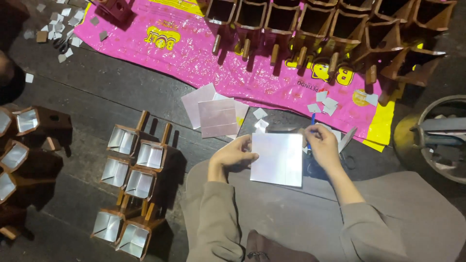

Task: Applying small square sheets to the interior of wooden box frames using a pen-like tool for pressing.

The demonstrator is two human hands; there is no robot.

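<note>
Square shiny sheet (276,159), flat, smooth.

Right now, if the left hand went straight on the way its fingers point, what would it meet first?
The left hand points rightward at the shiny square sheet and already touches its left edge, so it would meet that sheet first.

Silvery foil sheet (276,159): square, shiny, pale pinkish reflection, lying flat and slightly tilted, its left edge being pinched by the left hand (236,154). Blue-handled tool (313,119): thin, mostly hidden, sticking up from the right hand (322,145) at the sheet's upper right corner.
</note>
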